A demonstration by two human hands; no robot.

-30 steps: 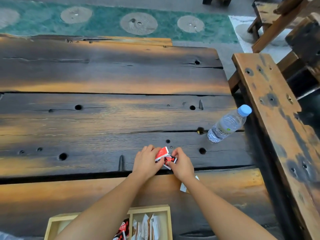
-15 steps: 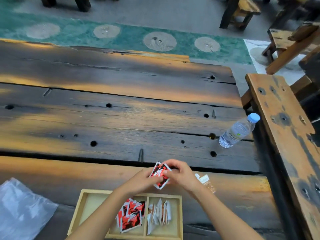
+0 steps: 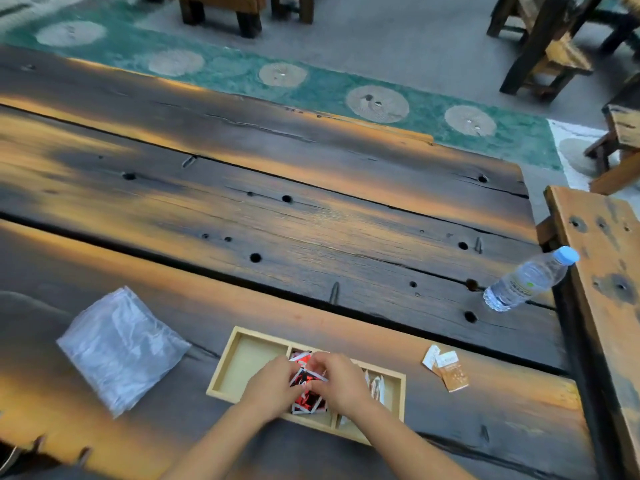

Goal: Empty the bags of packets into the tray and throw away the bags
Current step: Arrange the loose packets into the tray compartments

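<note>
We log both hands, left hand point(image 3: 273, 386) and right hand point(image 3: 341, 381), pressed together on red packets point(image 3: 306, 393) over the wooden tray's point(image 3: 221, 367) middle compartment.

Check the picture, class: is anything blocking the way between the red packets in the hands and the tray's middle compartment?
Nothing visible does. Both hands, left hand and right hand, hold the red packets directly over the middle compartment of the tray, where other red packets already lie.
</note>
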